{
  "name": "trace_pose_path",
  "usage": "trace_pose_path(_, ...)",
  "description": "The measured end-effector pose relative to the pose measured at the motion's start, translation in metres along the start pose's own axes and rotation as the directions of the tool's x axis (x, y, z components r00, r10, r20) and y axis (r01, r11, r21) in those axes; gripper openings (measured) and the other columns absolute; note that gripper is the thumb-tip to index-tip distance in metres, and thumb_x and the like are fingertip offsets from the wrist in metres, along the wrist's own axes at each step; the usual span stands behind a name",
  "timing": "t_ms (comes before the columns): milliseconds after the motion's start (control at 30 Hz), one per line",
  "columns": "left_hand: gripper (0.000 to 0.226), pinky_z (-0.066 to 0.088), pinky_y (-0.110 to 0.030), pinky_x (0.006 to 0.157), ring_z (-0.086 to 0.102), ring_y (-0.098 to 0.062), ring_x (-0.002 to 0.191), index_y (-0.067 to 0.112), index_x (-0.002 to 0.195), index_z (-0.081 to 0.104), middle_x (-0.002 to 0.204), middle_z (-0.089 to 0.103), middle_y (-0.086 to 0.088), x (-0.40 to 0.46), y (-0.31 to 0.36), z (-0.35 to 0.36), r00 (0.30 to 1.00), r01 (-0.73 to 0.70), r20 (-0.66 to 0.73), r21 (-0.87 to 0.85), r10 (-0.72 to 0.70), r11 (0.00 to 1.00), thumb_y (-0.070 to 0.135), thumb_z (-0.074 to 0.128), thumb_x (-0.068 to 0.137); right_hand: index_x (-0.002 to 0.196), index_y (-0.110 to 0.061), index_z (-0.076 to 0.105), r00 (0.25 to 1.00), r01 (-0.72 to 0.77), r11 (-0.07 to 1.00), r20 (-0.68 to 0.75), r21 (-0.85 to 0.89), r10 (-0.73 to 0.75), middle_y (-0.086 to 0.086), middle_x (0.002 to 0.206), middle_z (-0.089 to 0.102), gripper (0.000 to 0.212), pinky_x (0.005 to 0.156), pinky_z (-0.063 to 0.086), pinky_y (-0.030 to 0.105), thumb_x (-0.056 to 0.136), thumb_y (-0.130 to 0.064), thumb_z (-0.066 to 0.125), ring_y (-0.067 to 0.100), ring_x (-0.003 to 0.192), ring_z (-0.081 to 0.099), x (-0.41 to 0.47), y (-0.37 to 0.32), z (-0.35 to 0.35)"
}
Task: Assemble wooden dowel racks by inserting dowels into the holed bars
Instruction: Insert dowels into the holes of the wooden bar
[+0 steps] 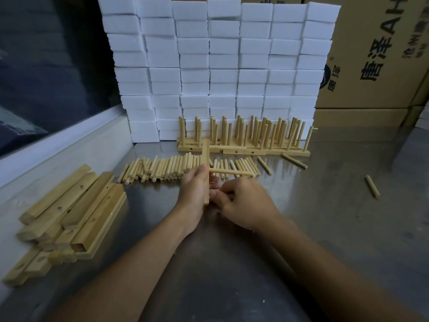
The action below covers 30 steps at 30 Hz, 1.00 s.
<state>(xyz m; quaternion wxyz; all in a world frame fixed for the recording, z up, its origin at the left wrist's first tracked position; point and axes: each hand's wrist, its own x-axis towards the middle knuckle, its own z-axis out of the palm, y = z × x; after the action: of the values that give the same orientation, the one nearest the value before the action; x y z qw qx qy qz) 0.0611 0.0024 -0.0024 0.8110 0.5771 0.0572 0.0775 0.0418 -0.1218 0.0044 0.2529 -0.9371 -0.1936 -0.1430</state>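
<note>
Now, step: a second dowel (226,192) is being fitted into the bar (205,168).
Hands: bar is gripped by left hand (193,194); dowel is pinched by right hand (243,205).
Next: firm, straight pressure is likely needed.

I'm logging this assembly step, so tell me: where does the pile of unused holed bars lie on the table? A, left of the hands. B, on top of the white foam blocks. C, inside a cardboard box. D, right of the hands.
A: the holed bars are stacked on the table left of the left hand, which grips one bar.
</note>
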Motion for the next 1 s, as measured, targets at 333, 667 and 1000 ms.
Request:
trace_pose_path(333,0.011,0.054,-0.031,0.067,0.070,-0.026,0.082,0.003,0.096,0.067,0.088,0.072,-0.014,0.001,-0.001,-0.006,0.998,-0.049,-0.037,0.102,0.053,0.994,0.011,0.060,0.096,0.099,-0.026,0.072,0.942,-0.008,0.974,-0.329,-0.225,-0.068,-0.006,0.113,0.060,0.016,0.104,0.028,0.038,0.086,-0.032,0.068,0.014,0.111,0.053,0.003,0.021,-0.006)
trace_pose_path(667,0.011,0.060,-0.035,0.073,0.074,-0.029,0.085,-0.001,0.100,0.066,0.088,0.076,-0.015,-0.003,0.001,-0.009,0.997,-0.034,0.076,0.022,0.032,0.999,-0.002,0.059,0.092,0.110,-0.016,0.070,0.956,0.172,0.982,-0.230,-0.072,-0.184,0.000,0.101,0.067,0.018,0.074,0.054,0.037,0.097,-0.023,0.059,0.017,0.085,0.063,0.003,0.010,-0.002)
trace_pose_path(1000,0.008,0.061,-0.032,0.070,0.075,-0.025,0.082,0.007,0.098,0.070,0.085,0.077,-0.010,0.003,0.004,-0.009,0.996,0.015,0.085,0.134,-0.026,0.991,0.010,0.065,0.093,0.106,-0.018,0.070,0.988,0.042,0.997,-0.154,0.071,-0.031,-0.006,0.095,0.070,0.017,0.085,0.056,0.033,0.089,-0.016,0.071,0.009,0.089,0.065,0.019,0.015,-0.006)
